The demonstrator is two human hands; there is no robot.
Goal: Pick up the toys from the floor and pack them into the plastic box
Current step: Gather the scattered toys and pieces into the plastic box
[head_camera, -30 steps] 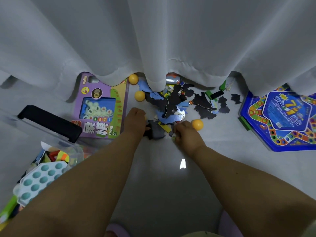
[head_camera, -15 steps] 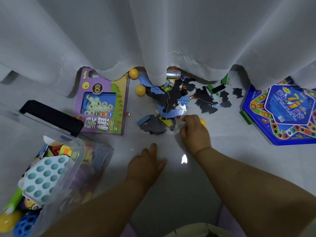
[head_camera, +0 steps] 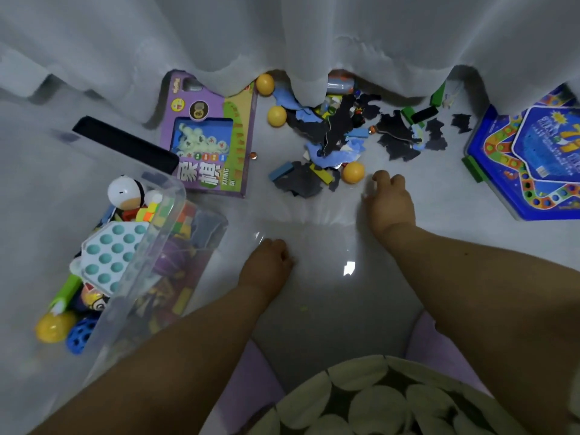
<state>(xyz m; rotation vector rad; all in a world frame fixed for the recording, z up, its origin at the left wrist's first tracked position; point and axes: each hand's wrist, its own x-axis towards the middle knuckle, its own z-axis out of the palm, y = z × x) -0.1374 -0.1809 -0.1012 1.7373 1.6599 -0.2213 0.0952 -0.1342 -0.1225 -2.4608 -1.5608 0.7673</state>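
The left hand [head_camera: 266, 265] is hovering low over the grey floor [head_camera: 314, 309] with its fingers curled under; whether they are holding anything, I cannot tell. The right hand [head_camera: 387, 202] is reaching farther out, fingers loosely spread and gripping nothing, just right of a yellow ball [head_camera: 353, 172]. That ball is lying at the near edge of a pile of dark and blue puzzle pieces [head_camera: 332, 142] under the hem of the white curtain [head_camera: 282, 42]. The clear plastic box [head_camera: 150, 246] is sitting at the left, already holding a teal bubble toy [head_camera: 110, 255] and other toys. A purple game box [head_camera: 213, 136] is lying beyond it, and a blue board game [head_camera: 533, 158] is lying far right
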